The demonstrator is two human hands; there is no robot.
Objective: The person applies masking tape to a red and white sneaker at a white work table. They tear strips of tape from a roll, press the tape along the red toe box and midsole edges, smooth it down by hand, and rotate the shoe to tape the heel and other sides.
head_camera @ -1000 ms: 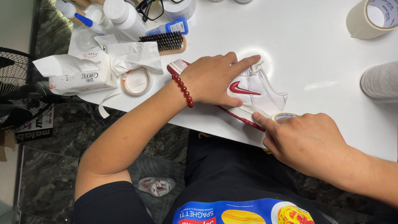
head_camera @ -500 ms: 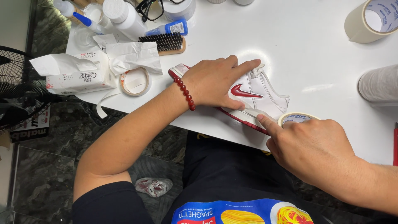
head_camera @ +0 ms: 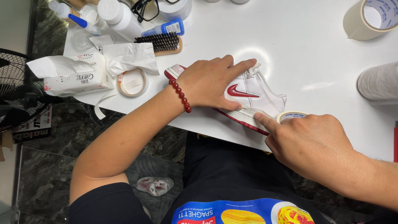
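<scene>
Right forefinger (head_camera: pixel 262 119) out straight, tip pressing down on a strip of pale tape (head_camera: pixel 248 113) along the shoe's near edge, just above the red sole. The other fingers of the right hand (head_camera: pixel 309 143) are curled in around a small tape roll (head_camera: pixel 290 115), which peeks out just behind the knuckles and is gripped against the palm. Left hand (head_camera: pixel 211 83) lies flat over the shoe (head_camera: pixel 257 93), fingers spread and pressing down rather than clenched, forefinger reaching toward the laces, thumb tucked along the side by the red mark. A red bead bracelet (head_camera: pixel 180 95) circles the left wrist.

The shoe itself: white with red trim, lying on its side at the near edge of the white table (head_camera: pixel 298 45), toe toward the person's right, heel poking out under the left wrist.

Further out on the left, another tape roll (head_camera: pixel 132 82) sits flat beside a crumpled white tissue (head_camera: pixel 128 56) and a soft tissue pack (head_camera: pixel 70 74). Behind them, a bristle brush (head_camera: pixel 159 42), a small blue tube (head_camera: pixel 168 28), white bottles (head_camera: pixel 120 16) and a pair of dark glasses (head_camera: pixel 145 8). Far right corner, a big roll of beige tape (head_camera: pixel 367 18); below it a whitish roll (head_camera: pixel 379 83) at the table's right edge. A black fan (head_camera: pixel 14 89) stands off the table to the left, over a dark stone floor (head_camera: pixel 54 166).
</scene>
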